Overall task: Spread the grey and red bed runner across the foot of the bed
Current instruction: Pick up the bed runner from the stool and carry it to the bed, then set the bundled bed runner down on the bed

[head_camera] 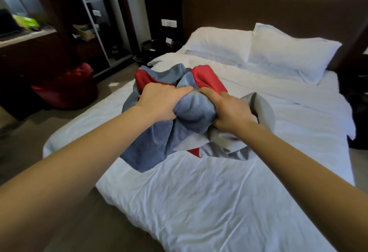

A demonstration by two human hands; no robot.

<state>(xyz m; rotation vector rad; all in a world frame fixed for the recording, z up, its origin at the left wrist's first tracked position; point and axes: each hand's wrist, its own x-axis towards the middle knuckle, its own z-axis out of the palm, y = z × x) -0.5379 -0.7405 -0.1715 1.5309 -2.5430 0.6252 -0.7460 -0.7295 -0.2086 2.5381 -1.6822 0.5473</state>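
Head view: the runner (pixel 192 112) is a crumpled heap of grey and red cloth at the middle of the bed (pixel 199 196), a little toward the bed's left edge as seen from here. It lies well short of the 2 pillows (pixel 256 48) at the bed's head. Part of it seems lifted off the sheet while its lower folds trail down onto the bed.

Both hands are on the heap, close together near its top. The left hand (pixel 159 102) has its fingers curled into a grey fold, clutching it. The right hand (pixel 227 110) is likewise bunched around grey cloth, thumb side toward the left hand. Neither hand is spread flat.

The long axis of the runner cannot be read, because the cloth is bundled and no full edge or corner shows cleanly. A paler grey underside shows on the bed's right side of the heap, and red panels show toward the bed's head and under the heap.

The foot of the bed is the bare white stretch between the heap and the person. By my judgement, the runner must come back toward the person, and the 2 hands must part along the bed's width. Each hand is about equally near. The left hand suits the bed's left side, the right hand the other.
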